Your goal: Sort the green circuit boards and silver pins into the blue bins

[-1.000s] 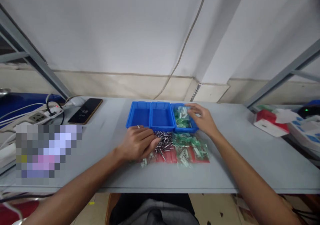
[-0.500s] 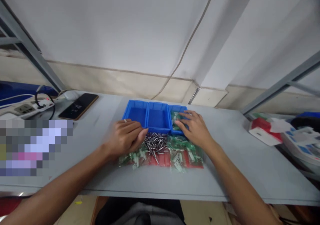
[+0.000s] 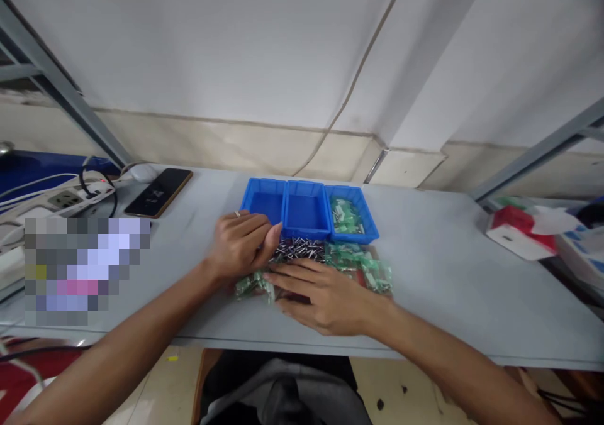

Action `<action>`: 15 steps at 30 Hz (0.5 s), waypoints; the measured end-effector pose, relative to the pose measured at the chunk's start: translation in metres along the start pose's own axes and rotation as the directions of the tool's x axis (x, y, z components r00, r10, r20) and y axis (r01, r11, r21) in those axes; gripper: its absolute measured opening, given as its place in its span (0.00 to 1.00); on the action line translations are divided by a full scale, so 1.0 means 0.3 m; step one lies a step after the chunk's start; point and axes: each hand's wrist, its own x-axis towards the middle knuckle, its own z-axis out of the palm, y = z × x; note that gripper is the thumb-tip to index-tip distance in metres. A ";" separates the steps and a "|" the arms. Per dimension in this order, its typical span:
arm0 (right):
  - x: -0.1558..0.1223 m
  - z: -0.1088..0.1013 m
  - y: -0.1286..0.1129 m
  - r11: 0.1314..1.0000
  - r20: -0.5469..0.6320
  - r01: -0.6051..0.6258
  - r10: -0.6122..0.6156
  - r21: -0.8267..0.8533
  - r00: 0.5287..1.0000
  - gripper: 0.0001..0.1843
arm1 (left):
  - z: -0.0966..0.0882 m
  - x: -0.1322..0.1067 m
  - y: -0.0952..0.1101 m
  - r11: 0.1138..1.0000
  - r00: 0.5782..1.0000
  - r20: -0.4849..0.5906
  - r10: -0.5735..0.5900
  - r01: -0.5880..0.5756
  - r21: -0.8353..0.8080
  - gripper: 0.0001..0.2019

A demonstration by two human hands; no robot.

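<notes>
My left hand rests beside the front of the left blue bin, its fingers curled and the palm side hidden, so I cannot make out what they hold. Over the front of a heap of small metal pins lies my right hand, fingers stretched out and slightly apart. Clear green-tinted packets with pale pieces inside sit right of the pins. More such packets lie under and left of my hands. Packets also fill part of the right blue bin.
A middle blue bin stands between the other two. A phone and a power strip with cables are at the left. To the right is a red and white box. A wall runs behind the grey table.
My right hand has left the right blue bin and come forward and left over the pins. The packets in that bin now show. My left hand keeps its curled pose.
</notes>
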 end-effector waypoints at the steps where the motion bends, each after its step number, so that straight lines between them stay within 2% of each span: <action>1: -0.004 0.004 0.005 1.000 -0.039 0.005 -0.005 0.006 0.999 0.10 | -0.003 0.002 0.002 1.000 1.000 -0.001 0.003 -0.003 -0.003 0.09; 4: -0.009 -0.006 0.020 0.997 -0.146 0.007 0.004 0.078 0.989 0.13 | -0.014 0.008 0.007 1.000 1.000 -0.010 0.004 -0.004 -0.005 0.07; 7: -0.007 -0.036 0.030 0.977 -0.288 -0.101 0.153 0.188 0.945 0.20 | -0.021 0.011 0.015 1.000 1.000 -0.004 -0.012 0.012 0.001 0.07; 9: -0.006 -0.059 0.038 0.924 -0.355 -0.211 0.323 0.319 0.877 0.25 | -0.020 0.012 0.021 0.999 0.999 0.016 -0.034 0.034 0.003 0.12; 12: -0.009 -0.086 0.056 0.767 -0.344 -0.329 0.568 0.552 0.747 0.26 | -0.010 0.014 0.027 0.999 0.998 0.034 -0.046 0.045 0.022 0.24; 15: -0.017 -0.091 0.076 0.563 -0.272 -0.316 0.725 0.764 0.633 0.21 | 0.002 0.015 0.026 1.000 0.996 0.084 -0.020 0.020 -0.002 0.25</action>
